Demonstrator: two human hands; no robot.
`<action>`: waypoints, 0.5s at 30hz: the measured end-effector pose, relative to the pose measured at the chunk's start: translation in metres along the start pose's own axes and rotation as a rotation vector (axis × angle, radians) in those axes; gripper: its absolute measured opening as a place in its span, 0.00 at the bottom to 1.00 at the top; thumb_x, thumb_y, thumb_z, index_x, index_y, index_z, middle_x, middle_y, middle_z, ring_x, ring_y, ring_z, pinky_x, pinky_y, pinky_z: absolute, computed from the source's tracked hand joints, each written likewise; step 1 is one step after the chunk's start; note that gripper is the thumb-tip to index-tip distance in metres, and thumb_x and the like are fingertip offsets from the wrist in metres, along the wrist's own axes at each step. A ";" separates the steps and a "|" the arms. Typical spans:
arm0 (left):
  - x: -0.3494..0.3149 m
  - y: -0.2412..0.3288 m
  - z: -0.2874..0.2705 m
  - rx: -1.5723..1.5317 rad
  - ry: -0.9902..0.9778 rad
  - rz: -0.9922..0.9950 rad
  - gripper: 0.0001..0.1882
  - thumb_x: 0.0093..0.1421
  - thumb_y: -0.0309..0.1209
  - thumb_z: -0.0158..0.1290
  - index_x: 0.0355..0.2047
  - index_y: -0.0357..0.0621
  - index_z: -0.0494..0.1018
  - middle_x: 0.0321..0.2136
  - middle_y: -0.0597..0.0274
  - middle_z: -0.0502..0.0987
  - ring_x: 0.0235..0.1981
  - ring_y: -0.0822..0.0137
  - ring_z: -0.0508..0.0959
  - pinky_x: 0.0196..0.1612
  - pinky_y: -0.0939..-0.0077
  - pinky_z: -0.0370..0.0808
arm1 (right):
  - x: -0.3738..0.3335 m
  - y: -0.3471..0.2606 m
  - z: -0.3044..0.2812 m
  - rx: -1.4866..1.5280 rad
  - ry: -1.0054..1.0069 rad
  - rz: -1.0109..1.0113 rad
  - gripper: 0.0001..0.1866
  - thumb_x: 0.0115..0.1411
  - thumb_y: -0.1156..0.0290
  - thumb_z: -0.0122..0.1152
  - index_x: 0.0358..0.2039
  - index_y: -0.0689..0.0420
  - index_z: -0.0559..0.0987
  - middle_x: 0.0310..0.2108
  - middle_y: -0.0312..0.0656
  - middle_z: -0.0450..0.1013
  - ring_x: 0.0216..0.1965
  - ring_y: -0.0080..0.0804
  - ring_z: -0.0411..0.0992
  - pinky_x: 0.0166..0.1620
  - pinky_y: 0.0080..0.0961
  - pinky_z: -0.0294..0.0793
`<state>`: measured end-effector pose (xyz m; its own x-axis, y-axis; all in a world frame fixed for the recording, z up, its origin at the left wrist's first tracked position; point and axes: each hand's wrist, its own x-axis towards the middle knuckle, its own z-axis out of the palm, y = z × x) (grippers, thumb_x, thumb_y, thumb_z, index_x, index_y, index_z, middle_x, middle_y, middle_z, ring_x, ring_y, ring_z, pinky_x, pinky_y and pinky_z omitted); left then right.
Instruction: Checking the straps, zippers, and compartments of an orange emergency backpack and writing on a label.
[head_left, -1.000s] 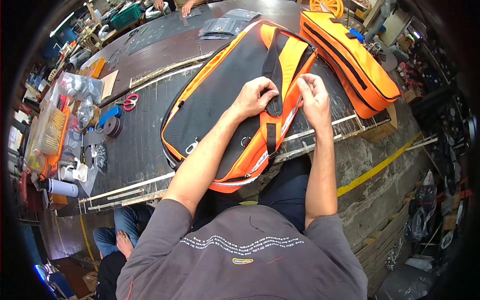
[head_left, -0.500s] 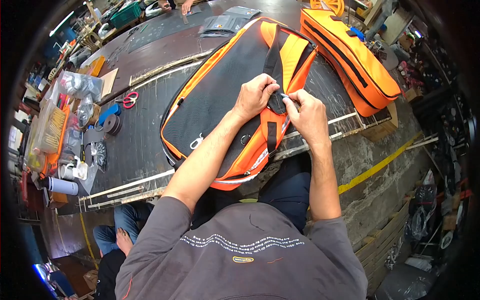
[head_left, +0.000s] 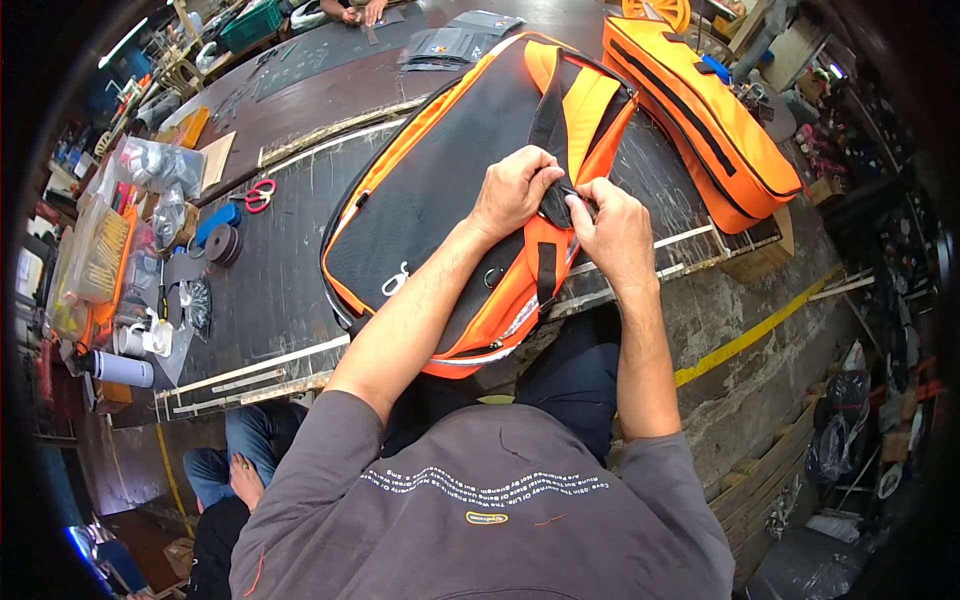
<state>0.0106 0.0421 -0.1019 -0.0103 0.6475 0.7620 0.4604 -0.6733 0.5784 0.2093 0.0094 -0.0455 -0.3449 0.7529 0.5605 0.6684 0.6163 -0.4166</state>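
A large black and orange bag (head_left: 425, 190) lies tilted on the worktable in front of me, its black mesh side up. An orange and black strap (head_left: 547, 118) runs down its right side. My left hand (head_left: 513, 193) is closed, thumb and fingers pinching the strap's black part, its forearm crossing the bag. Just to the right, my right hand (head_left: 612, 228) is also closed, pinching the same black strap close to the left fingertips. Whether a small tool is between the right fingers I cannot make out. A white clip (head_left: 396, 279) lies on the mesh near my left forearm.
A second orange bag (head_left: 700, 125) stands at the right. Pink-handled scissors (head_left: 260, 196), a black webbing roll (head_left: 224, 245), a white bottle (head_left: 122, 369) and plastic tubs (head_left: 98, 255) crowd the left. Flat grey pouches (head_left: 445, 48) lie at the back, near another person's hands (head_left: 372, 14).
My hands stay at the same spot on the strap, the right fingers shifting slightly. A pale glint at the right fingertips is no longer visible. At the far edge, the other person's hands have moved.
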 end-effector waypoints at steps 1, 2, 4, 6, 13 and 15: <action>0.000 0.000 0.000 0.003 0.003 0.005 0.10 0.71 0.32 0.65 0.40 0.38 0.78 0.34 0.49 0.83 0.37 0.45 0.86 0.39 0.57 0.82 | 0.000 0.000 0.000 -0.004 0.001 -0.003 0.10 0.66 0.67 0.73 0.38 0.60 0.82 0.35 0.54 0.84 0.39 0.57 0.84 0.43 0.49 0.83; 0.000 0.001 0.000 0.010 0.006 0.007 0.10 0.71 0.32 0.65 0.40 0.38 0.78 0.34 0.49 0.83 0.37 0.45 0.86 0.39 0.57 0.82 | 0.000 0.000 0.000 -0.006 0.008 -0.014 0.10 0.66 0.67 0.73 0.38 0.60 0.83 0.35 0.54 0.84 0.39 0.57 0.84 0.43 0.49 0.83; 0.000 0.002 0.000 0.015 0.010 0.009 0.10 0.70 0.32 0.65 0.40 0.38 0.78 0.34 0.49 0.83 0.36 0.45 0.86 0.39 0.58 0.82 | -0.001 0.000 -0.001 -0.006 -0.002 0.003 0.10 0.66 0.67 0.73 0.39 0.60 0.83 0.35 0.54 0.84 0.39 0.57 0.84 0.43 0.49 0.83; 0.000 0.002 0.000 0.015 0.014 0.005 0.10 0.70 0.32 0.65 0.40 0.38 0.78 0.34 0.49 0.83 0.36 0.45 0.86 0.39 0.58 0.82 | -0.001 0.000 -0.001 0.003 0.000 0.001 0.10 0.66 0.67 0.73 0.39 0.60 0.82 0.35 0.54 0.84 0.39 0.57 0.84 0.43 0.49 0.83; 0.000 0.001 0.000 0.005 0.018 0.011 0.09 0.70 0.32 0.65 0.40 0.38 0.79 0.33 0.50 0.83 0.36 0.46 0.86 0.38 0.58 0.82 | -0.004 -0.005 0.000 -0.038 0.001 0.008 0.10 0.66 0.67 0.73 0.39 0.60 0.83 0.36 0.55 0.84 0.39 0.58 0.84 0.43 0.49 0.83; -0.001 0.001 0.001 0.000 0.025 0.005 0.09 0.70 0.32 0.65 0.40 0.38 0.78 0.33 0.50 0.83 0.35 0.46 0.86 0.38 0.57 0.82 | -0.005 -0.005 0.000 -0.035 0.001 0.007 0.10 0.67 0.67 0.73 0.40 0.60 0.83 0.36 0.55 0.84 0.39 0.58 0.84 0.43 0.49 0.83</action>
<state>0.0117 0.0410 -0.1017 -0.0299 0.6348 0.7721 0.4608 -0.6767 0.5743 0.2079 0.0027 -0.0463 -0.3395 0.7569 0.5585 0.6934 0.6026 -0.3950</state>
